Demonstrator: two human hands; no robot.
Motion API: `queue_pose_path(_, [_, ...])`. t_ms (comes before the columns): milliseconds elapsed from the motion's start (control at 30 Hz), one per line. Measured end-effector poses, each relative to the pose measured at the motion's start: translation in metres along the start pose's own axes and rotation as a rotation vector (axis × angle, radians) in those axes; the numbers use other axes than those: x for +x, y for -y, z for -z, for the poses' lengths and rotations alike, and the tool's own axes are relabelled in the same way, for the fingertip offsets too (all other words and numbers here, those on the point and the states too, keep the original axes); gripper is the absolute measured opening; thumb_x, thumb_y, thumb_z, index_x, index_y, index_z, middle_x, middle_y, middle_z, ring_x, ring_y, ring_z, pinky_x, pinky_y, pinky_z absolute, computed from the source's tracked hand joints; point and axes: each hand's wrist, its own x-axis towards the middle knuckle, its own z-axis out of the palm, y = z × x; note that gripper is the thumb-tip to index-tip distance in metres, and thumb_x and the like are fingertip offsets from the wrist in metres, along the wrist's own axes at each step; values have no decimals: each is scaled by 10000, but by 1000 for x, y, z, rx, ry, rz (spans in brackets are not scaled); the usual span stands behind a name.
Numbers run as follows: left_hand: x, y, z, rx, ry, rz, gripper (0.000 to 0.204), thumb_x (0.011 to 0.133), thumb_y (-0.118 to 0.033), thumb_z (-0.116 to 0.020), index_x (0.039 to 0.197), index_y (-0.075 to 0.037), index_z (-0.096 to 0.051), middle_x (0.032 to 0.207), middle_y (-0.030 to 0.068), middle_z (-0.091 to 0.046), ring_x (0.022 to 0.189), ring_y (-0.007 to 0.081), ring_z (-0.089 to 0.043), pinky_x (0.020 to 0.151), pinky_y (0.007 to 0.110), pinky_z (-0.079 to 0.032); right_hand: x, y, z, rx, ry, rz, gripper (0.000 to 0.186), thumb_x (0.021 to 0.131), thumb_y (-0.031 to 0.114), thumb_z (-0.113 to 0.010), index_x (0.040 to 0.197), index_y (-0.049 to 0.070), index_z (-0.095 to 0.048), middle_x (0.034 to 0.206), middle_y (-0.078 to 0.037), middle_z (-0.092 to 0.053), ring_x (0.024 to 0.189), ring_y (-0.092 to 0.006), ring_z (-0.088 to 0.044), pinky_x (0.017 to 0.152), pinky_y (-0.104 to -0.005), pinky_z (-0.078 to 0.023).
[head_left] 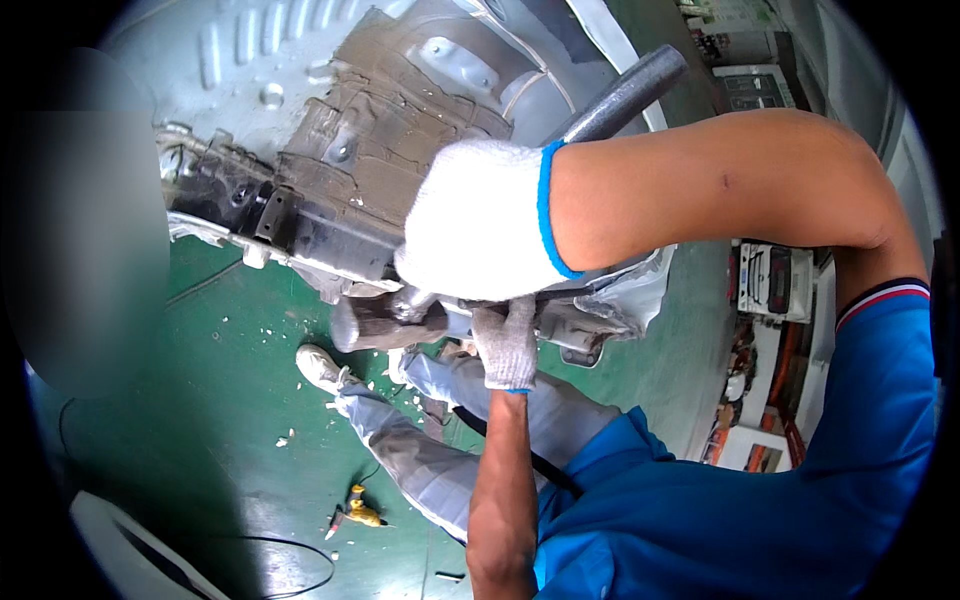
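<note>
view looking down from a person's head, both hands in white knit gloves with blue cuffs. the right hand is closed tight around a dark grey bar that angles up to the right, its lower end against a battered car body section of grey and black sheet metal. the left hand reaches up from below, fingers curled shut on the metal edge just under the right hand. the car section hangs above a green floor strewn with white chips; a yellow tool lies there. this looks like prying or levering in progress; a next move would call for steady force on the bar while the left hand braces
</note>
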Motion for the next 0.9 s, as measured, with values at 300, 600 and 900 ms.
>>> queue_pose_path(300, [9, 13, 1, -123, -20, -92, 165, 951, -63, -671, 1092, 17, -642, 951, 96, -714, 803, 170, -687, 731, 305, -582, 51, 24, 40, -198, -8, 188, 128, 746, 171, -701, 776, 56, -750, 698, -172, -705, 672, -335, -717, 593, -427, -577])
queue_pose_path(600, [1, 9, -1, -220, 35, -45, 172, 959, -97, -694, 1101, -8, -654, 950, 85, -712, 823, 146, -664, 737, 289, -557, 54, 48, 51, -165, -195, 260, 139, 803, 181, -682, 740, 75, -746, 688, -129, -691, 640, -304, -702, 581, -407, -573])
queue_pose_path(900, [5, 21, -23, -8, 90, -80, 184, 968, -37, -661, 1142, 15, -627, 978, 62, -679, 882, 127, -617, 804, 289, -523, 18, -7, 16, -71, -28, -113, 196, 799, 199, -690, 936, 58, -678, 773, -158, -705, 751, -336, -726, 657, -471, -586])
